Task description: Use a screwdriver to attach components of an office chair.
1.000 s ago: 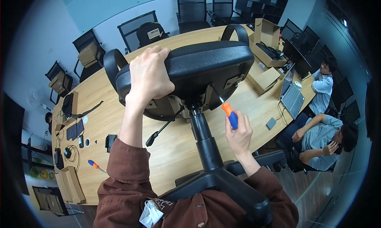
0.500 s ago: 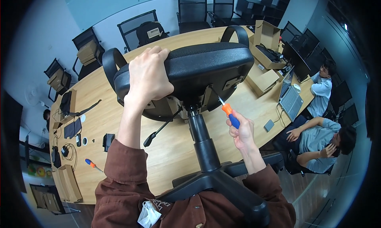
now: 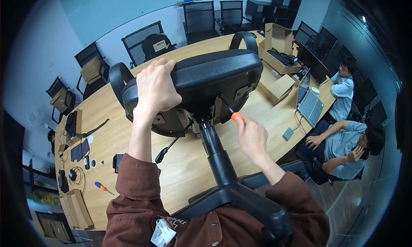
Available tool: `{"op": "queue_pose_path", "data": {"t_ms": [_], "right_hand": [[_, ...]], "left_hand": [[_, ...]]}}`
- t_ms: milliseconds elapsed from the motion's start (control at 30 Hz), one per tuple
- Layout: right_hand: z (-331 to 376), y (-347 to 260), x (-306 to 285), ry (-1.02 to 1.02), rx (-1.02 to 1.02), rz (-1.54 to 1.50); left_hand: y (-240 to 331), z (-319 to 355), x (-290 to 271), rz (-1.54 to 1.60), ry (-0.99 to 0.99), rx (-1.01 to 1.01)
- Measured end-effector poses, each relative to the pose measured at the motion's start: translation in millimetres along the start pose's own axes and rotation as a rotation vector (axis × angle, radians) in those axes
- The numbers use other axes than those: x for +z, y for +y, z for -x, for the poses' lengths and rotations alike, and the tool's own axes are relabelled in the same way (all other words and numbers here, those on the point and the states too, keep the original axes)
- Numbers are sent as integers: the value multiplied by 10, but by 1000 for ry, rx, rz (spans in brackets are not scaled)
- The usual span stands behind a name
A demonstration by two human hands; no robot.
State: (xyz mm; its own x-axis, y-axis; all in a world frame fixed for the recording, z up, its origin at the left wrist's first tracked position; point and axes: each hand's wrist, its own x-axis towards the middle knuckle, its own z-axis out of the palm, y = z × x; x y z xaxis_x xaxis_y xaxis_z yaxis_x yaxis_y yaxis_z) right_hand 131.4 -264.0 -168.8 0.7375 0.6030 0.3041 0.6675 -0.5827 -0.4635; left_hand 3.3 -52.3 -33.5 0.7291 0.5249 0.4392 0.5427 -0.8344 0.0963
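Note:
An office chair, its black padded seat [image 3: 214, 73] tilted so that the underside faces me, stands over the table with its gas column [image 3: 219, 154] and star base [image 3: 231, 195] toward my body. My left hand [image 3: 155, 86] is closed around the seat's near left edge. In my right hand [image 3: 253, 137] is a screwdriver [image 3: 235, 116] with an orange and blue handle, the blue part now hidden by my fingers. Its shaft reaches up to the metal mounting plate under the seat. The tip's exact contact is too small to make out. A black height lever [image 3: 161, 155] hangs beside the column.
A second screwdriver [image 3: 102, 187] lies on the wooden table [image 3: 128, 139] at left, near cables and an open cardboard box [image 3: 77, 208]. At right are a laptop [image 3: 310, 105], a monitor [image 3: 313, 62] and boxes [image 3: 277, 86]. Two people sit along the right side.
My right hand has slid up the screwdriver handle and turned, its back now showing. The seat sits slightly more to the left in view. My left hand keeps its hold.

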Motion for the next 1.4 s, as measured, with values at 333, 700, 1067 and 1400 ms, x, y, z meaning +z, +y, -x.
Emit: {"op": "queue_pose_path", "data": {"t_ms": [333,700,1067,1400], "right_hand": [[-39,10,200,-274,116,-310],[-192,150,-43,-749,702,-1177],[-71,234,199,-935,744,-1482],[-161,340,109,-975,700,-1474]], "left_hand": [[-39,-1,43,-8,6,0],[-98,2,108,19,81,47],[-12,-9,57,-2,32,-5],[-48,-10,50,-5,44,19]]}}
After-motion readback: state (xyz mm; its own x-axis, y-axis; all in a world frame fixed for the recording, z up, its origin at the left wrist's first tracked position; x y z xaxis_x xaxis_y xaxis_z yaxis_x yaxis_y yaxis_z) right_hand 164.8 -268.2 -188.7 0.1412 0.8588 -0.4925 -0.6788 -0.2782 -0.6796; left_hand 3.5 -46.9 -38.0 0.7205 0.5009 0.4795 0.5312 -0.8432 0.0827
